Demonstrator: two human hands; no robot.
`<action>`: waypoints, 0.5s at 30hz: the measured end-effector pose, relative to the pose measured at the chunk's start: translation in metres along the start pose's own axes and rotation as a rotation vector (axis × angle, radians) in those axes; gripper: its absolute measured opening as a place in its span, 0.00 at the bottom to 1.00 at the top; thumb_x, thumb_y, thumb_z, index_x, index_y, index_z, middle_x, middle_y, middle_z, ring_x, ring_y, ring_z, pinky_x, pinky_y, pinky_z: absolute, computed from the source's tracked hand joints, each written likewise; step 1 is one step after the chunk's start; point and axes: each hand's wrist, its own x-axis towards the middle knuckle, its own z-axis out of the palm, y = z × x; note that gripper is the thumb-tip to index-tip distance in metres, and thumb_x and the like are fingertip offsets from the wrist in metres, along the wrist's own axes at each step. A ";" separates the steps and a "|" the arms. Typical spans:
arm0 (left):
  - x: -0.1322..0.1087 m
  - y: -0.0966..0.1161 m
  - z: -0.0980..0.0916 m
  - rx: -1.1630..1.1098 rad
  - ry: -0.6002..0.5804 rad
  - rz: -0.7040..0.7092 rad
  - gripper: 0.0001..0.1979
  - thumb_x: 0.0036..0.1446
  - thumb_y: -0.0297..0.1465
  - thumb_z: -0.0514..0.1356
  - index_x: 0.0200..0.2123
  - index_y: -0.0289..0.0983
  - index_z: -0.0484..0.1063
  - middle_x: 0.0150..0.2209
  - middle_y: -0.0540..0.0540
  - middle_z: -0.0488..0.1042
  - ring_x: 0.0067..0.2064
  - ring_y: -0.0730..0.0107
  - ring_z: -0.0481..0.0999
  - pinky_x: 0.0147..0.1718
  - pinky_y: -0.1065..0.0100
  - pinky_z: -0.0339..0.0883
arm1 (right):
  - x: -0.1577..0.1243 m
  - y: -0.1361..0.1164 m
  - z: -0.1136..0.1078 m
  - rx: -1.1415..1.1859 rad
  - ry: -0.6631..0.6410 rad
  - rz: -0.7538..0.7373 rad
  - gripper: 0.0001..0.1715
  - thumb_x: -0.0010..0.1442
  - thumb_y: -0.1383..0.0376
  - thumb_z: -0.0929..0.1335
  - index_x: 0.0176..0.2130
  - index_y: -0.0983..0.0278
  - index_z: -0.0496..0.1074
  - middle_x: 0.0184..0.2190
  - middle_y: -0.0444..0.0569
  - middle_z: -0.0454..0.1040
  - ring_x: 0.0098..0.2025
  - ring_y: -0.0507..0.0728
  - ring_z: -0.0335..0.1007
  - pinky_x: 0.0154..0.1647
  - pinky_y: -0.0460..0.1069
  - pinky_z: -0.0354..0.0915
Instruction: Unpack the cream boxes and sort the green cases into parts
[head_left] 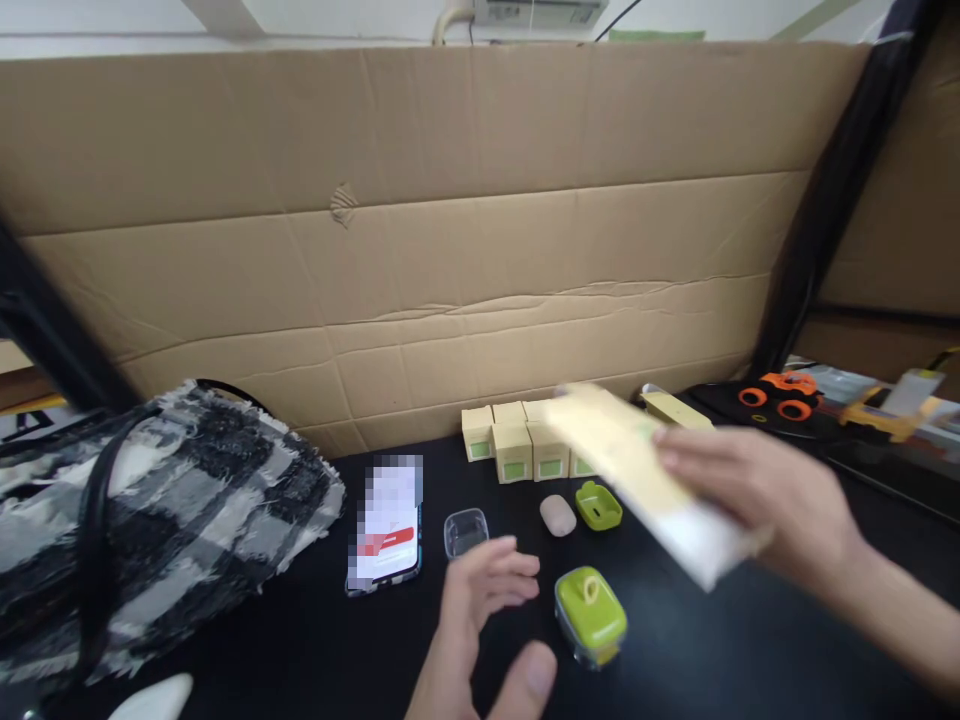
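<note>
My right hand [772, 490] grips a pale yellow cardboard piece [622, 460], perhaps an unfolded small carton, held tilted above the black table and smeared by motion. Low in the middle, my left hand [480, 625] is open, thumb and fingers apart, with nothing between them. Just right of its fingers sits a small clear container with a green lid [592, 610] and a ring-like yellow loop on top. Farther back lie a clear shallow cup [465, 532], a pinkish-white rounded piece [558, 515] and a small green case part [598, 506].
Several small yellow boxes [514, 452] stand against the cardboard wall [465, 250]. A phone [394, 520] and a checked fabric bag [202, 510] lie left. Another yellow carton [675, 407] and an orange toy car [784, 395] are at right. A white object [157, 700] shows at bottom left.
</note>
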 end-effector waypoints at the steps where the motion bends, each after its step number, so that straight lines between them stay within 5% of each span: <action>1: -0.001 -0.008 -0.002 0.126 -0.050 0.072 0.21 0.59 0.44 0.57 0.54 0.46 0.62 0.50 0.41 0.73 0.50 0.56 0.74 0.51 0.53 0.67 | 0.006 0.023 -0.006 -0.073 0.046 0.059 0.11 0.65 0.62 0.61 0.43 0.58 0.71 0.43 0.52 0.79 0.47 0.62 0.76 0.46 0.56 0.71; 5: -0.004 -0.037 -0.006 0.439 -0.251 0.182 0.38 0.47 0.43 0.67 0.60 0.47 0.56 0.60 0.37 0.64 0.60 0.45 0.64 0.56 0.43 0.60 | 0.010 0.105 -0.016 -0.339 0.081 0.380 0.18 0.61 0.56 0.63 0.41 0.65 0.72 0.37 0.63 0.78 0.45 0.74 0.75 0.34 0.58 0.71; 8: 0.000 -0.047 -0.003 0.472 -0.387 0.122 0.46 0.43 0.43 0.70 0.62 0.43 0.52 0.62 0.33 0.60 0.62 0.42 0.61 0.57 0.41 0.59 | -0.010 0.144 -0.012 -0.378 -0.025 0.484 0.20 0.59 0.52 0.62 0.39 0.64 0.73 0.31 0.59 0.78 0.38 0.74 0.78 0.24 0.53 0.69; 12: 0.013 -0.035 0.006 0.461 -0.551 -0.125 0.44 0.43 0.40 0.70 0.60 0.36 0.53 0.61 0.29 0.61 0.61 0.43 0.62 0.58 0.42 0.58 | -0.032 0.162 -0.010 -0.336 -0.203 0.552 0.08 0.51 0.62 0.67 0.34 0.61 0.72 0.28 0.55 0.78 0.28 0.71 0.77 0.22 0.57 0.69; 15: 0.019 -0.025 0.011 0.449 -0.574 -0.192 0.39 0.45 0.32 0.69 0.58 0.33 0.54 0.59 0.30 0.62 0.60 0.47 0.64 0.58 0.45 0.58 | -0.024 0.147 -0.014 -0.325 -0.212 0.583 0.13 0.52 0.62 0.64 0.37 0.63 0.73 0.33 0.60 0.77 0.32 0.78 0.74 0.26 0.64 0.67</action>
